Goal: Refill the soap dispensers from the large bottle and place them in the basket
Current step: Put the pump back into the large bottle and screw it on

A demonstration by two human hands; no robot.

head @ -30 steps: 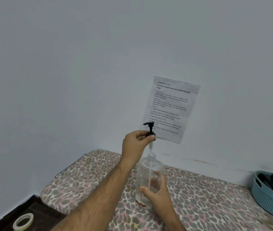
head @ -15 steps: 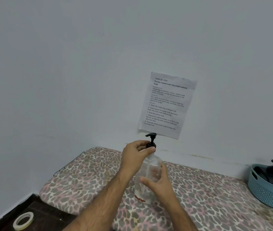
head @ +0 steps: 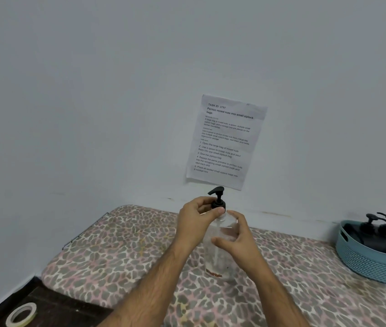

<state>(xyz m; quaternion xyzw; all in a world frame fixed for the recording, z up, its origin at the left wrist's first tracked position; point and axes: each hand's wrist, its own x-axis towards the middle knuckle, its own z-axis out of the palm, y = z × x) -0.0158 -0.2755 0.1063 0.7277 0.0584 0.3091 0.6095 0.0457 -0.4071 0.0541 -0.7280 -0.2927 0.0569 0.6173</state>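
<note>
A clear plastic dispenser bottle [head: 220, 263] stands upright on the leopard-print table [head: 121, 251]. Its black pump cap [head: 218, 199] sits on the bottle's neck. My left hand [head: 194, 223] pinches the pump's collar between thumb and fingers. My right hand [head: 236, 239] wraps around the bottle's body from the right. At the far right, a teal basket [head: 366, 263] holds two dark dispensers with black pumps [head: 380, 230]. No large refill bottle is in view.
A printed paper sheet [head: 225, 142] is stuck to the grey wall behind the bottle. A roll of tape [head: 21, 313] lies on the dark surface at the lower left, below the table's edge.
My left hand has lowered the pump from above the bottle down into its neck. My right hand has slid up the bottle's side.
</note>
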